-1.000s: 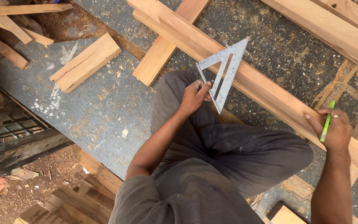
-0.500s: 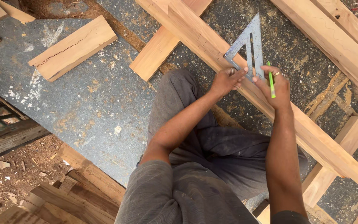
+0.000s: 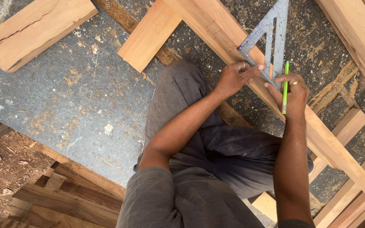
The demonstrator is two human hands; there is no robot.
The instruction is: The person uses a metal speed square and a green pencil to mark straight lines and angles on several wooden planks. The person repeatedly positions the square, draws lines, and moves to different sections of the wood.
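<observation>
A grey metal triangular square [image 3: 271,38] lies across a long pale wooden beam [image 3: 326,139] that runs diagonally over the concrete floor. My left hand [image 3: 235,78] presses on the square's lower corner with fingers spread. My right hand [image 3: 291,90] holds a green pencil [image 3: 285,86] upright against the square's right edge, its fingers also touching the square. A ring shows on each hand. My grey-trousered legs crouch beneath the beam.
A short plank [image 3: 151,33] juts from under the beam. A wide board [image 3: 30,27] lies at upper left. More beams [image 3: 360,33] cross at the right. Darker stacked planks [image 3: 64,198] sit at lower left beside dirt ground.
My right hand came in from the far right with the pencil to meet the square. The square now stands more upright on the beam, and the view has shifted closer.
</observation>
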